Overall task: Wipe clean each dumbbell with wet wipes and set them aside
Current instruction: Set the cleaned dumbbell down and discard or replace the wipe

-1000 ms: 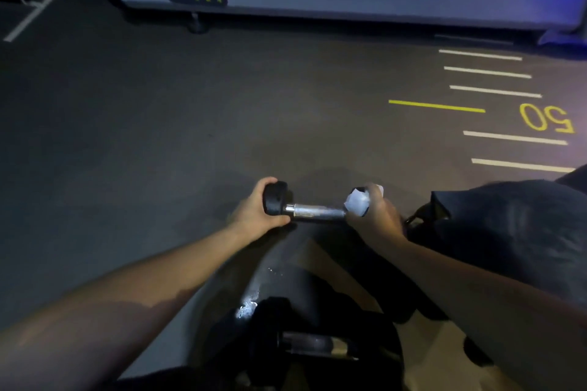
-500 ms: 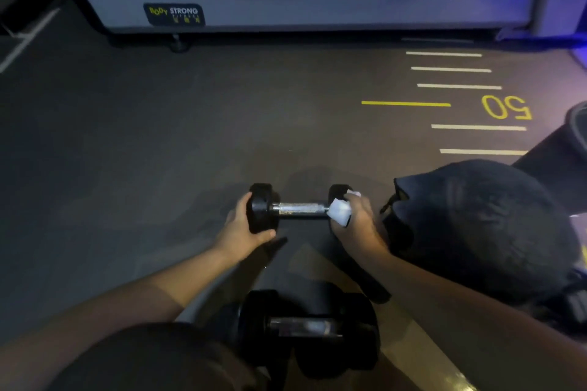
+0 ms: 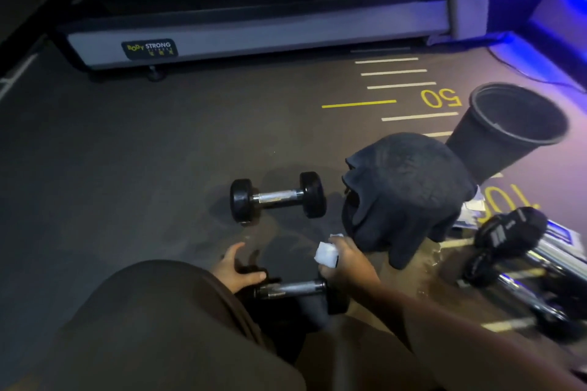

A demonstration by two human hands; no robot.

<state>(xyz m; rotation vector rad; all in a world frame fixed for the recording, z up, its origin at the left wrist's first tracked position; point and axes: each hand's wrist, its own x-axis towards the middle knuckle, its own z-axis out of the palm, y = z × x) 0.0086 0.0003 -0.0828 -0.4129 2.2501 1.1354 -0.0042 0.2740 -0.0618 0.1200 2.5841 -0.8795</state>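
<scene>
Both hands have left the small dumbbell (image 3: 278,197), which now lies alone on the dark floor (image 3: 127,168), and I see them down at the nearer dumbbell (image 3: 290,289) just in front of my knee (image 3: 165,320). My left hand (image 3: 236,270) has its fingers (image 3: 231,251) spread open, curving over that dumbbell's left head without a firm grip. My right hand (image 3: 347,265) is closed around a white wet wipe (image 3: 326,253), resting above the right head. Between them the chrome handle shows bare. Just right of the set-aside dumbbell sits a black cloth heap (image 3: 403,194), and behind it a black bin (image 3: 508,127) stands tilted. Further right lie a black bundle (image 3: 508,232) and chrome bars (image 3: 540,267). At the far edge stands a grey machine base (image 3: 254,38).
</scene>
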